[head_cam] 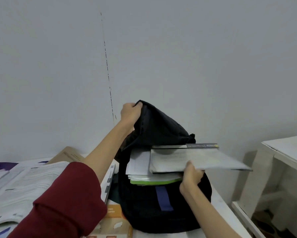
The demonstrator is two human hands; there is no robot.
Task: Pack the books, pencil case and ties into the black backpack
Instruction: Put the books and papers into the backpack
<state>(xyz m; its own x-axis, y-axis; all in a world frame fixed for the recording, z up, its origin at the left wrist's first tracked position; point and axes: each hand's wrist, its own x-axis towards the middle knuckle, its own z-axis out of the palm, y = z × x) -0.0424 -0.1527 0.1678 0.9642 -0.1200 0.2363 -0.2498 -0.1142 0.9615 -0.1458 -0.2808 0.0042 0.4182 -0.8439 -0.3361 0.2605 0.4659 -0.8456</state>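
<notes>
The black backpack (163, 208) lies on the white table with its mouth facing me. My left hand (129, 113) grips the raised top flap and holds it up. My right hand (191, 177) grips the page edge of a thick dark-covered book (201, 159) that lies half in the opening, its spine end sticking out to the right. Under it, inside the bag, lie white papers and a green-edged book (154, 181). No pencil case or ties can be seen.
Open books and papers (19, 184) are spread on the table at the left, with a brown envelope (67, 156) behind them. An orange and beige book (113, 222) lies by the bag's near side. A white side table (285, 155) stands at the right.
</notes>
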